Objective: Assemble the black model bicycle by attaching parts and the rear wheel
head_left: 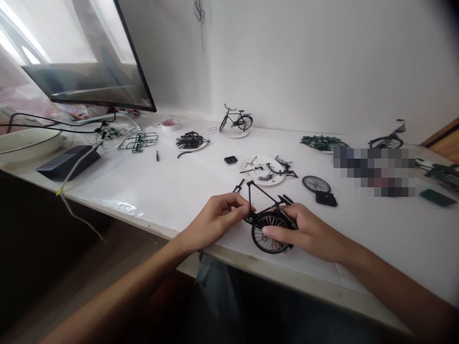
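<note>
A black model bicycle frame (263, 193) with a spoked rear wheel (270, 232) is held between my two hands above the table's front edge. My right hand (299, 227) grips the wheel end, its thumb across the spokes and its other fingers behind. At the crank area, my left hand (224, 215) pinches the frame with thumb and forefinger; the exact part between the fingertips is hidden. A small black fork (238, 185) lies just beyond my left hand. Farther right rest a loose spoked wheel (316, 184) and a black rectangular piece (326, 198).
A plate (263, 177) of small bicycle parts sits behind the frame. An assembled model bicycle (236, 119) stands by the wall. Plates of black parts (191, 140) and green parts (321, 142) lie farther back. A monitor (89, 57) and cables occupy the left.
</note>
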The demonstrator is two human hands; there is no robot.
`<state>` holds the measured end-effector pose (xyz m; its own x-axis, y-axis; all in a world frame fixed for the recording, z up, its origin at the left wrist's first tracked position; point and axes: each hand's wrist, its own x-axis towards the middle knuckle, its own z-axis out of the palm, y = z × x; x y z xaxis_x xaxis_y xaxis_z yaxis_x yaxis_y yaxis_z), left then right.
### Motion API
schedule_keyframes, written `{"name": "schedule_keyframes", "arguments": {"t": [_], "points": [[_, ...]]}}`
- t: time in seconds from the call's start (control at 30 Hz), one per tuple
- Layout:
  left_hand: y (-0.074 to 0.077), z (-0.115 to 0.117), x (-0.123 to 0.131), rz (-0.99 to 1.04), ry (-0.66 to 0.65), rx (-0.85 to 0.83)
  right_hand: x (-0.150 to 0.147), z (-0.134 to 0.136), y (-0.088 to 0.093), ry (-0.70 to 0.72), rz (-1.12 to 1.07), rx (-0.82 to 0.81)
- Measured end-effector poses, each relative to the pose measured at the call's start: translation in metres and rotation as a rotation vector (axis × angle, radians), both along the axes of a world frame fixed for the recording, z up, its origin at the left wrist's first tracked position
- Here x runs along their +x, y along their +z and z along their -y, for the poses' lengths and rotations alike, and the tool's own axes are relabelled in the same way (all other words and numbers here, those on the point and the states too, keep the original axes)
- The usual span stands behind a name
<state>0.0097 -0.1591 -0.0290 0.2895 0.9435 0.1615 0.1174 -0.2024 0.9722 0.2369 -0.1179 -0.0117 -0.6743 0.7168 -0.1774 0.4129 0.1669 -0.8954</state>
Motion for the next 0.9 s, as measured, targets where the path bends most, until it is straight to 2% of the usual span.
{"name": "schedule_keyframes", "arguments": {"t": [0.23,0.4,0.53,0.77,0.9], "points": [[0.001,-0.003,-0.006,0.056,-0.075,-0.084,-0.001,0.001,0.005,0.058,-0.028,0.011],[0.005,-0.004,-0.009,0.054,-0.148,-0.181,0.004,0.002,-0.001,0.031,0.098,0.071],[0.009,-0.004,-0.008,0.033,-0.162,-0.215,0.004,0.003,-0.004,0.052,0.106,0.091],[0.01,-0.005,-0.012,0.048,-0.177,-0.2,-0.001,0.0,0.004,0.079,0.031,0.023],[0.0,-0.008,-0.018,0.185,-0.26,-0.155,-0.002,-0.004,0.002,-0.036,-0.088,-0.075]]}}
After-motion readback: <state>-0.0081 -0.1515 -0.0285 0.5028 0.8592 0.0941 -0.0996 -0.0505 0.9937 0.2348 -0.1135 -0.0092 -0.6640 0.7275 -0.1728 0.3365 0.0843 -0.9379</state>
